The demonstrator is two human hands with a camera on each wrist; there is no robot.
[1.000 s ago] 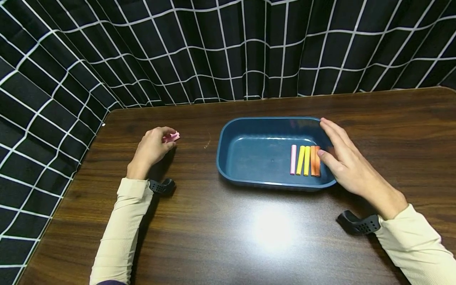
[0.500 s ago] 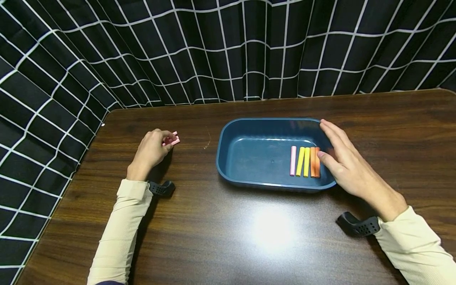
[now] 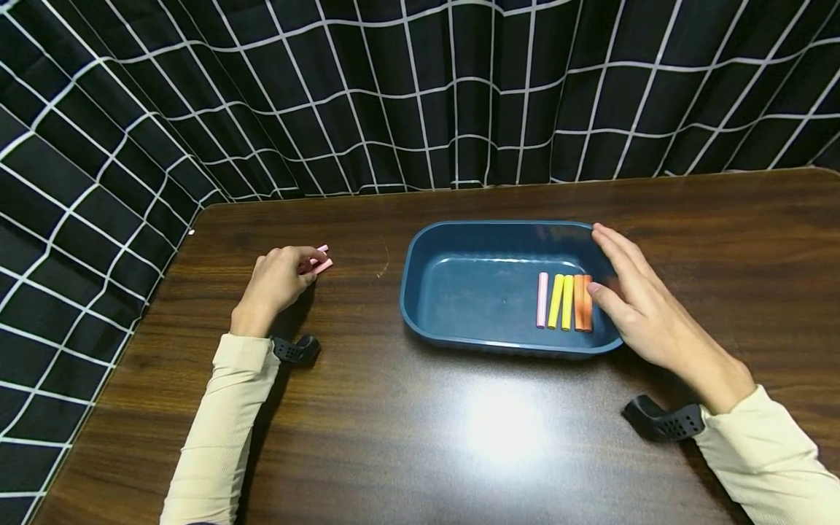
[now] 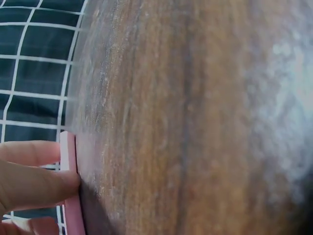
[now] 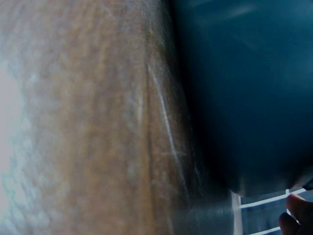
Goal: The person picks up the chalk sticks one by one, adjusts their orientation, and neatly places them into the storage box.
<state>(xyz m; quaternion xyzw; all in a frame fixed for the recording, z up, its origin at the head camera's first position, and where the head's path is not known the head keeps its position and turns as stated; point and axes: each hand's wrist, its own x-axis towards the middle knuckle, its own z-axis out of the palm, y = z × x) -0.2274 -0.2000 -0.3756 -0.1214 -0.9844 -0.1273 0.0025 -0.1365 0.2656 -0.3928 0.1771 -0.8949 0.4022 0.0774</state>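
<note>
My left hand (image 3: 272,283) is low over the table's left part, thumb and fingers pinching a pink chalk stick (image 3: 324,266). In the left wrist view the chalk stick (image 4: 72,196) lies between thumb and fingertips. A second pink piece (image 3: 322,249) shows just behind the fingers, which partly cover both. A blue plastic bin (image 3: 459,341) stands right of the middle. Inside it, toward the right end, lie a pink chalk stick (image 3: 542,300), two yellow sticks (image 3: 561,302) and two orange sticks (image 3: 582,303). My right hand (image 3: 639,310) rests on the bin's right rim, fingers mostly straight, thumb reaching inside.
The brown wooden table (image 3: 394,437) carries a bright glare in front of the bin. A black curtain with a white grid (image 3: 394,95) hangs behind it and along the left. A tiny white bit (image 3: 191,232) lies at the far left edge.
At my left hand the pink pieces have shifted slightly; they now show as two separate ends. The right hand and the chalk in the bin stay as they were.
</note>
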